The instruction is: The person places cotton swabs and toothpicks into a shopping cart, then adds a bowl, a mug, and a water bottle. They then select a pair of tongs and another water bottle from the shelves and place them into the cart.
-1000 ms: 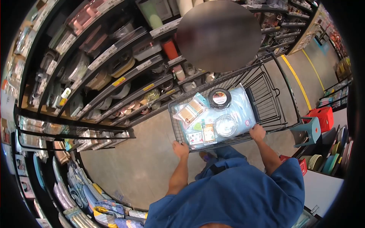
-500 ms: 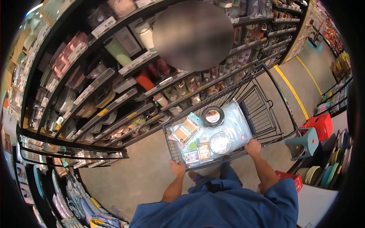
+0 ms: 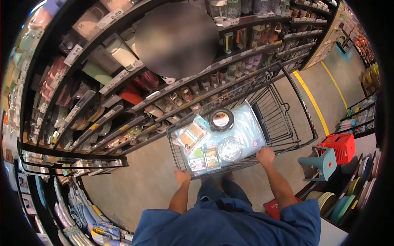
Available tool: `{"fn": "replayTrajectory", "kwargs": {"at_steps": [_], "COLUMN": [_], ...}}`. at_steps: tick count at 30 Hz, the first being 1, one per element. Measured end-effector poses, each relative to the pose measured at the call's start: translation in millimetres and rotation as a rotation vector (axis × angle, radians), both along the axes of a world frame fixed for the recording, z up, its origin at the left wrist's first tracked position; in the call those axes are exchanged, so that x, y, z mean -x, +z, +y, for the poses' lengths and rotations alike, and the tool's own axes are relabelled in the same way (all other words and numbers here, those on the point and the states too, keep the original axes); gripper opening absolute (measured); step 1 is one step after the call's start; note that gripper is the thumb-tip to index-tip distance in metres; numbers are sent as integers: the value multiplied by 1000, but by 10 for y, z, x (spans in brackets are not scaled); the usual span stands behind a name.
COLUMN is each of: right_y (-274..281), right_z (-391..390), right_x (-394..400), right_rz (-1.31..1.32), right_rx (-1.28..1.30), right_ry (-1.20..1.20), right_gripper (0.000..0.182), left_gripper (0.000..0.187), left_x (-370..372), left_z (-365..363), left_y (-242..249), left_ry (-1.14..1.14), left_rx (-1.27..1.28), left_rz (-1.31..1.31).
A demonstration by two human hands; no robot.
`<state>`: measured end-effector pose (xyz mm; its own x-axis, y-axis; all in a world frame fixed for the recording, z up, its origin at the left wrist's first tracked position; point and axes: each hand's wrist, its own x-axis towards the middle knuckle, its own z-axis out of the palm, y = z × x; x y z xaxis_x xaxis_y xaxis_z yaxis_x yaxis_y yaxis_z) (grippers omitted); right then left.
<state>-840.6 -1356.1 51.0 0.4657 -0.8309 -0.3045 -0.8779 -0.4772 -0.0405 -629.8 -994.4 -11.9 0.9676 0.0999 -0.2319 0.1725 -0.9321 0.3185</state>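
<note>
Fingers wrapped over the near rim, my left hand (image 3: pixel 182 176) grips the near left corner of a black wire shopping cart (image 3: pixel 283 128). My right hand (image 3: pixel 265 156) is closed on the same rim farther right. In the cart lies a pale blue, plastic-wrapped bulky package (image 3: pixel 248 131). On it rest a round black item with a white label (image 3: pixel 221 119) and a clear-wrapped round pack (image 3: pixel 230 149). At the cart's left end are a flat pack with a tan panel (image 3: pixel 191 136) and small printed packs (image 3: pixel 211 158).
Shelves of cups and containers (image 3: pixel 180 97) run along the far side. To my right stand a grey-blue stool (image 3: pixel 322 164) and a red stool (image 3: pixel 342 147). Folded textiles (image 3: pixel 84 207) sit at lower left. A yellow line (image 3: pixel 311 98) crosses the floor. A blurred oval hides part of the shelves.
The cart and both hands sit slightly farther left and higher in view. My legs have changed position beneath me. The nearer shelf goods have shifted left, and my grip stays the same.
</note>
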Motion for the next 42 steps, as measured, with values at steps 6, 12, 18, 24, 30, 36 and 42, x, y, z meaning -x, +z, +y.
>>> {"fn": "replayTrajectory", "kwargs": {"at_steps": [6,12,18,24,30,36,42], "right_y": [-7,21,26,16,-75,-19,39], "right_z": [-387,-666,-642,-633,-685,-685,-604], "right_x": [-12,-73,-69,-43,34,98,397], "right_rz": [-20,4,-13,33,15,53,-3], "right_rx": [-16,5,-22,-23,-20,-62,-93], "right_ry": [-14,-32,-26,-14,-4,11,104], "right_gripper": [28,28,27,27,25,24,28], "left_gripper": [32,34,35,39,40,36,36], "left_x": [-10,-32,-40,50,56,157,325], "left_z": [-377,-632,-665,-550,-632,-613,-675], "left_y": [-30,-105,6,-45,32,-42,118], "left_ry": [9,2,44,37,13,12,57], "left_rx": [-12,18,13,-9,9,-30,10], "left_rz": [-17,-35,7,68,71,0,102]}}
